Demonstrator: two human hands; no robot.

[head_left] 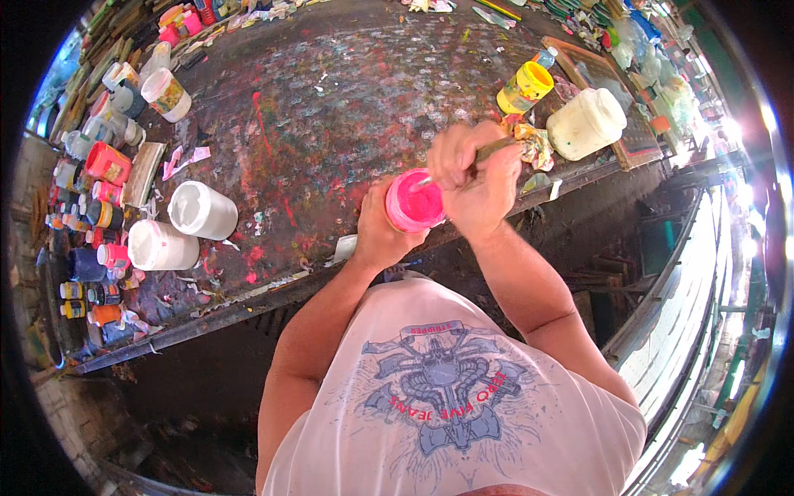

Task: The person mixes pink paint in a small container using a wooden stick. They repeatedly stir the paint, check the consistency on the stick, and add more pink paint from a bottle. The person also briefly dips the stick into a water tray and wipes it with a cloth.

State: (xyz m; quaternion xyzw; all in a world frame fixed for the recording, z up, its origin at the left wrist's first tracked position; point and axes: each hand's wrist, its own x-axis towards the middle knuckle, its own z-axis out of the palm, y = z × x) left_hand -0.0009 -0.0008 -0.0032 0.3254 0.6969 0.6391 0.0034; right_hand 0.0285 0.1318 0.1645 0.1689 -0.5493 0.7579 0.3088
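Worktop (322,116), dark and splattered with red and pink paint, sweeps from eight o'clock over to two, reading the clock around the hands. At six, a pale T-shirt (331,438) with a dark print. Out at two, a flat wooden frame (565,64), and nearer along that line a bulky cream-white plastic container (585,124). Over at nine, two round white plastic tubs (163,248) side by side.

To the centre! Right hand (478,178), fingers curled nearly closed; left hand (383,221), half closed, cupped round the outside of a clear-walled jar of bright pink paint (408,212). That jar sits at the near edge of the worktop, mouth up; whether its base touches, I cannot tell. Between one and two, a yellow plastic jar (527,88).

Smallest now: a slim brownish stick (498,148), gripped in the right hand. Something pale dips into the pink; fingers hide whether it's the same tool. Stirring looks to be the step in hand, and the next move seems to call for a firm left hold and small, level turns clear of the rim.
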